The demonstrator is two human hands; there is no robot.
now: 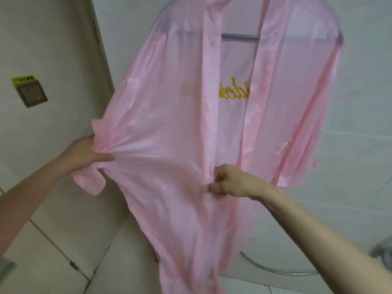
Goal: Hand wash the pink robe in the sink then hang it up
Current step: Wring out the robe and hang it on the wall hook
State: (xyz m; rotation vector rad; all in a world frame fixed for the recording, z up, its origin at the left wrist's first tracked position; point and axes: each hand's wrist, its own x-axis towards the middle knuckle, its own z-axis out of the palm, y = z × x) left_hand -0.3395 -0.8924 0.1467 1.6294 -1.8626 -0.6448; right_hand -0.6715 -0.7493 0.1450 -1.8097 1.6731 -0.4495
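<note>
The pink robe (pixel 169 115) hangs on a hanger (pixel 239 36) in front of a white tiled wall, its front open and yellow lettering showing on the inside back. My left hand (pixel 84 152) grips a bunch of the robe's left side and pulls it out to the left. My right hand (pixel 229 181) pinches the left front band at about waist height. The fabric between both hands is stretched flat. The robe's hem runs out of view at the bottom.
A wall socket (pixel 31 94) with a yellow sticker sits on the left wall beside a door frame (pixel 101 49). A metal shower hose (pixel 275 270) loops low on the right wall, with a fitting (pixel 381 249) at the right edge.
</note>
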